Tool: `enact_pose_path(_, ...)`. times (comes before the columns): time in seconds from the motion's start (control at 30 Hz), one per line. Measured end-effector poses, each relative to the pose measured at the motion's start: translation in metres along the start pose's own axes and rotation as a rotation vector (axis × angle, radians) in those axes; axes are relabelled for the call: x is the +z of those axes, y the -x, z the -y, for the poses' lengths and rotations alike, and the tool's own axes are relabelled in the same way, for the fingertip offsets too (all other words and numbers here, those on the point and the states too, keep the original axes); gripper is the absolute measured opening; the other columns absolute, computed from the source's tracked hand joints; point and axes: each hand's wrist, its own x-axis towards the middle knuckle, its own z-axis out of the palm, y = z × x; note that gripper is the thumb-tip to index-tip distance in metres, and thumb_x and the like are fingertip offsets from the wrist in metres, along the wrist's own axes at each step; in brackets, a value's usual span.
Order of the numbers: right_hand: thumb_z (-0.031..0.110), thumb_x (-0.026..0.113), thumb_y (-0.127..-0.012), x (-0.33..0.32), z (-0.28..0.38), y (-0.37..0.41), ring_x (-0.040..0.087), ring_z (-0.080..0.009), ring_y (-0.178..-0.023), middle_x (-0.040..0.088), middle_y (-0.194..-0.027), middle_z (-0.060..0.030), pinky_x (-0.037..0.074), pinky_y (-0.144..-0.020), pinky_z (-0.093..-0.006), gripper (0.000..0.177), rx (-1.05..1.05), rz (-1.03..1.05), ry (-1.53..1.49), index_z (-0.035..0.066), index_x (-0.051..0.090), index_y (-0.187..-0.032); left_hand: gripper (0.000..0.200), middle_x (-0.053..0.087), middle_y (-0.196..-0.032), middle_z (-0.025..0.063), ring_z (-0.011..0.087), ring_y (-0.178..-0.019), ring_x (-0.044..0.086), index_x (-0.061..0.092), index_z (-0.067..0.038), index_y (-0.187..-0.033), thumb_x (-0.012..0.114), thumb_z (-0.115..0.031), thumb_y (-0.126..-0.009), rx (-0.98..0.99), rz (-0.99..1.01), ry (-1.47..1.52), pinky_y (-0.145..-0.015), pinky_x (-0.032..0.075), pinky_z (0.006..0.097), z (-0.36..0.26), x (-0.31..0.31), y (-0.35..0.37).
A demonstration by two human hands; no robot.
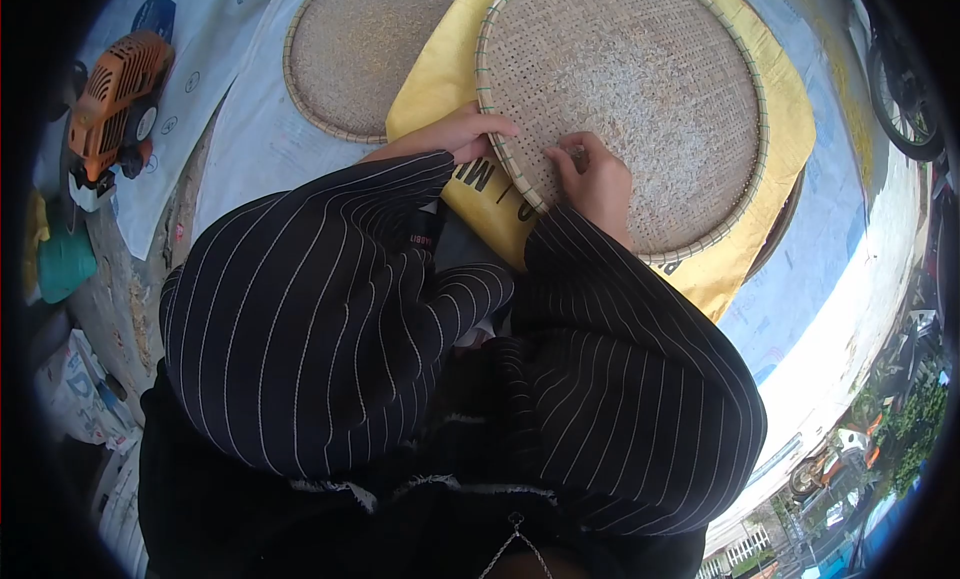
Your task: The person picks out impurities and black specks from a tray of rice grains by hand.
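Note:
A round woven bamboo winnowing tray (700, 189) lies before me, with pale grains (640, 109) spread over its middle and right side. My left hand (462, 132) is closed on the tray's left rim, thumb on top and the other fingers underneath. Over the lower left of the weave, my right hand (598, 184) is closed in a pinch, thumb against the fingertips. Whatever is in that pinch is too small to make out. Beneath the tray is a yellow printed sack (430, 89).
A second woven tray (345, 54) holding yellowish grains sits behind on a pale blue sheet (240, 169). At far left are an orange engine-like machine (112, 94) and a green container (67, 264). A wheel (900, 99) shows at far right.

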Motion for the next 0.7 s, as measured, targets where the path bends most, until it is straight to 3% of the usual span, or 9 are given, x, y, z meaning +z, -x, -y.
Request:
enact_pose_path(0.13,0.022,0.069,-0.075,0.008,-0.003,0.002,0.061,-0.0310,-0.059,0.061,-0.064,-0.0146,0.047,-0.055,-0.0374,0.015,0.016,0.052,-0.038,0.008,0.063,-0.078,0.061,0.044,-0.128,0.0190,0.0297,-0.117,0.047,0.027,0.002,-0.133,0.055,0.002,-0.080,0.003,-0.018,0.010,-0.099,0.039,0.0434,-0.001,0.001,0.002)
enact_pose_path(0.2,0.018,0.069,-0.076,0.011,-0.004,0.003,0.045,-0.0173,-0.042,0.049,-0.049,-0.0085,0.039,-0.046,-0.0310,0.011,-0.014,-0.012,-0.063,0.008,0.064,-0.080,0.060,0.044,-0.128,0.0190,0.0296,-0.117,0.047,0.027,0.002,-0.133,0.055,0.002,-0.080,0.004,-0.022,0.011,-0.099,0.039,0.0435,-0.001,0.001,0.001)
enact_pose_path(0.33,0.019,0.066,-0.078,0.003,-0.005,0.000,0.055,-0.0262,-0.048,0.055,-0.052,-0.0091,0.043,-0.050,-0.0348,0.012,-0.016,0.027,-0.063,0.007,0.063,-0.077,0.061,0.043,-0.129,0.0188,0.0295,-0.118,0.046,0.026,0.002,-0.134,0.055,0.002,-0.080,0.000,-0.023,0.011,-0.100,0.038,0.0432,-0.002,0.002,0.002)
enact_pose_path(0.4,0.014,0.062,-0.081,-0.008,-0.006,0.000,0.045,-0.0165,-0.046,0.047,-0.052,-0.0006,0.037,-0.048,-0.0293,0.009,0.242,0.237,-0.397,0.005,0.059,-0.079,0.062,0.043,-0.129,0.0188,0.0295,-0.118,0.045,0.025,0.001,-0.134,0.055,0.002,-0.080,-0.006,-0.014,0.010,-0.100,0.038,0.0431,-0.002,0.004,0.003)
enact_pose_path(0.43,0.014,0.062,-0.081,-0.013,-0.009,0.000,0.045,-0.0165,-0.046,0.047,-0.052,-0.0006,0.037,-0.048,-0.0293,0.009,0.239,0.240,-0.398,0.005,0.059,-0.079,0.063,0.042,-0.130,0.0188,0.0296,-0.119,0.045,0.024,0.001,-0.135,0.056,0.002,-0.080,0.030,-0.010,0.014,-0.101,0.037,0.0430,0.000,0.004,0.002)
enact_pose_path(0.5,0.012,0.055,-0.083,-0.026,-0.013,-0.002,0.036,-0.0095,-0.054,0.041,-0.063,0.0012,0.031,-0.051,-0.0236,0.009,0.258,0.281,-1.430,0.004,0.053,-0.081,0.064,0.042,-0.130,0.0189,0.0298,-0.119,0.044,0.024,0.001,-0.135,0.056,0.001,-0.080,0.068,-0.007,0.021,-0.101,0.036,0.0429,0.000,0.004,0.002)
enact_pose_path(0.53,0.013,0.051,-0.081,-0.033,-0.015,-0.004,0.038,-0.0099,-0.060,0.044,-0.072,-0.0038,0.032,-0.056,-0.0223,0.009,0.222,0.366,-1.746,0.004,0.047,-0.080,0.065,0.041,-0.131,0.0189,0.0298,-0.120,0.044,0.023,0.001,-0.136,0.056,0.001,-0.080,0.053,-0.005,0.019,-0.101,0.036,0.0430,0.000,0.003,0.002)
enact_pose_path(0.63,0.014,0.049,-0.079,-0.038,-0.017,-0.007,0.037,-0.0103,-0.057,0.044,-0.072,-0.0060,0.033,-0.053,-0.0225,0.010,0.240,0.477,-2.036,0.004,0.047,-0.077,0.066,0.040,-0.132,0.0189,0.0297,-0.121,0.043,0.022,0.001,-0.136,0.056,0.001,-0.080,0.009,0.006,0.016,-0.102,0.035,0.0433,-0.002,0.002,0.001)
enact_pose_path(0.7,0.013,0.048,-0.078,-0.035,-0.022,-0.009,0.036,-0.0099,-0.054,0.044,-0.070,-0.0055,0.032,-0.051,-0.0222,0.010,0.268,0.480,-1.994,0.005,0.046,-0.075,0.066,0.040,-0.132,0.0188,0.0297,-0.121,0.042,0.022,0.001,-0.136,0.056,0.001,-0.080,-0.018,0.012,0.011,-0.101,0.035,0.0434,-0.002,0.002,0.001)
